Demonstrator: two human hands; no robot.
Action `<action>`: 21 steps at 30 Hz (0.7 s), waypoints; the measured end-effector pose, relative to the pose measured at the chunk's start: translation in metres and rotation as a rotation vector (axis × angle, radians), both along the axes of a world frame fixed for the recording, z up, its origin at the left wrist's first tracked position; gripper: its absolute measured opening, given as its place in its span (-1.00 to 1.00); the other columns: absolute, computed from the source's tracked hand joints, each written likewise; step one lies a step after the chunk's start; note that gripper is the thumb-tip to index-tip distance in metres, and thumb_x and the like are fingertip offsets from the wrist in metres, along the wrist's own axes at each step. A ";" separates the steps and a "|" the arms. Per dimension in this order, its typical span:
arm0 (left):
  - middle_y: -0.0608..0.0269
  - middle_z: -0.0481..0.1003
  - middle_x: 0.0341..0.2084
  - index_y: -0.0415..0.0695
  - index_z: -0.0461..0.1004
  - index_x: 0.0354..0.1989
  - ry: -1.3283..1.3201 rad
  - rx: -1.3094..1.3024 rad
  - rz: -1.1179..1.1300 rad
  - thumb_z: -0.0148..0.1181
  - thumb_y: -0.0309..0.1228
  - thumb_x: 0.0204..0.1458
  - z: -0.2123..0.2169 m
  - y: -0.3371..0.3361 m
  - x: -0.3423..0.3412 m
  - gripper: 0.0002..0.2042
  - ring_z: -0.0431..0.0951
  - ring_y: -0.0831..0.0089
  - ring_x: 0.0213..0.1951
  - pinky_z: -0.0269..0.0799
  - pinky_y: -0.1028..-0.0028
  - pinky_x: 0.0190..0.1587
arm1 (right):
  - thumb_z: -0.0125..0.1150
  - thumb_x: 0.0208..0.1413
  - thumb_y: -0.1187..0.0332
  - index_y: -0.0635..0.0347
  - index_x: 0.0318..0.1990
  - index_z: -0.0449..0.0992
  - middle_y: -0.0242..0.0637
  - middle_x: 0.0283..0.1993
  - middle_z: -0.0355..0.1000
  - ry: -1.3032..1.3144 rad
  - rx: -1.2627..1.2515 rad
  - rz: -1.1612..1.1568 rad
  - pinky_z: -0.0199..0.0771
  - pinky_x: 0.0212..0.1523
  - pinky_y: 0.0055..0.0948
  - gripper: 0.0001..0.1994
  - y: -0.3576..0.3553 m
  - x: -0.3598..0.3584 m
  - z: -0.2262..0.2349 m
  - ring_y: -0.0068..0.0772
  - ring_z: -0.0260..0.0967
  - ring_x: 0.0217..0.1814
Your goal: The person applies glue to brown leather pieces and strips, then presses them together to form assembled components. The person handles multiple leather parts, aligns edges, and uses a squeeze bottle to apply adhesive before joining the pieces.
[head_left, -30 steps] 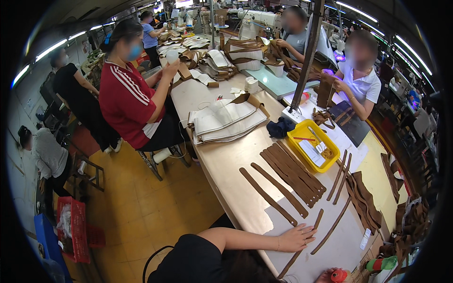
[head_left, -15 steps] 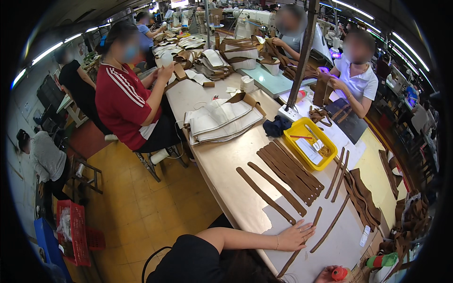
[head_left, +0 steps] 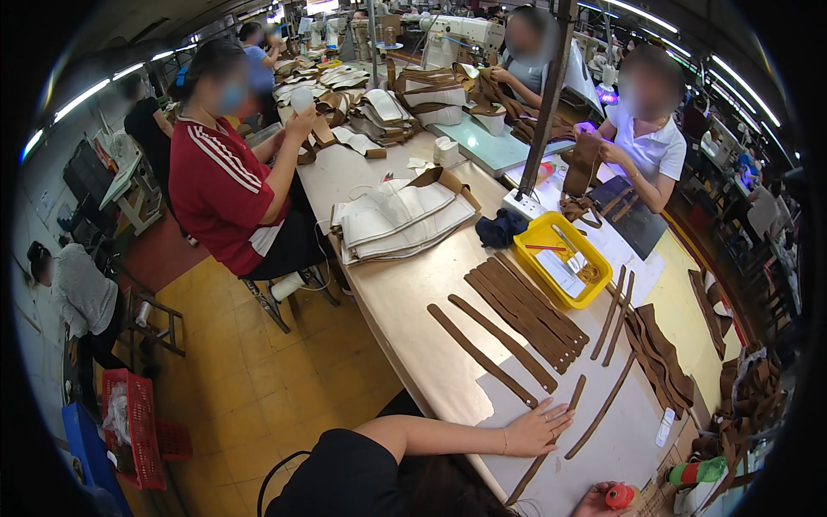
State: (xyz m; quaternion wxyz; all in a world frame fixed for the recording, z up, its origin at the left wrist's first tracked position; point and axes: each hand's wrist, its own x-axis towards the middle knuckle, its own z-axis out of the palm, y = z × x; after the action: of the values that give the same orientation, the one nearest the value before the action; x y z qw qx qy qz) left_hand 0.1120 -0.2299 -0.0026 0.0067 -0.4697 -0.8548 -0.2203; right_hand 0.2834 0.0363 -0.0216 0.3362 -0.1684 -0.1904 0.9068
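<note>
My left hand lies flat with fingers stretched over a narrow brown leather strip, pressing it to the grey sheet. The strip shows above and below the hand. A second thin strip lies just to its right, apart from it. At the lower edge my right hand, partly cut off, is closed around a small red round-topped container; its lower part is hidden. Beyond my left hand lie two more strips with a hole at the end and a row of brown strips.
A yellow tray with tools stands beyond the strips. Wavy brown pieces lie to the right. Stacked white and brown panels sit farther up the table. Co-workers sit on both sides; a metal post rises at the far right.
My hands have stayed almost in place. The view has shifted slightly. The co-worker in red has lifted a white cup-shaped thing a little, and a person behind has moved.
</note>
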 end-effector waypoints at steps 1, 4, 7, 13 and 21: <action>0.03 0.01 0.34 -0.23 0.12 0.29 0.003 0.004 0.002 -0.10 -0.03 0.16 -0.001 0.000 0.000 -0.37 -0.07 0.18 0.38 -0.23 0.05 0.36 | 0.24 -0.20 -0.30 0.10 -0.16 0.49 -0.19 -0.26 0.49 0.004 0.002 -0.003 0.41 -0.19 -0.18 -0.35 0.001 0.000 0.000 -0.15 0.37 -0.22; 0.03 0.02 0.34 -0.23 0.12 0.28 0.007 0.010 0.005 -0.09 -0.03 0.15 -0.002 0.001 0.000 -0.37 -0.07 0.18 0.38 -0.23 0.04 0.36 | 0.24 -0.20 -0.30 0.10 -0.16 0.49 -0.18 -0.26 0.49 0.015 0.006 0.002 0.40 -0.19 -0.17 -0.35 0.001 0.002 -0.001 -0.15 0.37 -0.22; 0.04 0.02 0.33 -0.22 0.13 0.28 0.005 0.008 0.005 -0.08 -0.04 0.14 -0.003 0.001 0.000 -0.37 -0.07 0.18 0.37 -0.22 0.04 0.36 | 0.24 -0.20 -0.30 0.11 -0.15 0.48 -0.18 -0.26 0.49 0.023 0.007 0.007 0.40 -0.19 -0.17 -0.34 0.002 0.002 -0.002 -0.14 0.37 -0.22; 0.04 0.03 0.33 -0.22 0.13 0.28 0.026 0.018 0.013 -0.08 -0.04 0.14 -0.002 0.001 0.000 -0.37 -0.05 0.18 0.37 -0.21 0.04 0.35 | 0.24 -0.21 -0.30 0.13 -0.15 0.48 -0.17 -0.26 0.49 0.035 0.010 0.017 0.40 -0.19 -0.17 -0.33 0.002 0.002 -0.004 -0.13 0.36 -0.22; 0.03 0.06 0.32 -0.25 0.13 0.27 0.024 0.048 0.007 -0.09 -0.04 0.13 -0.008 0.002 0.000 -0.36 -0.06 0.16 0.37 -0.29 0.00 0.35 | 0.28 -0.23 -0.28 0.19 -0.13 0.46 -0.12 -0.22 0.47 0.076 0.014 0.021 0.39 -0.19 -0.13 -0.30 0.002 0.003 -0.005 -0.09 0.35 -0.19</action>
State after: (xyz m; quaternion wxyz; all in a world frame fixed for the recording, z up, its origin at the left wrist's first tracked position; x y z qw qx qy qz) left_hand 0.1122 -0.2282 -0.0110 0.0290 -0.4690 -0.8508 -0.2353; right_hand 0.2867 0.0380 -0.0261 0.3349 -0.1293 -0.1856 0.9147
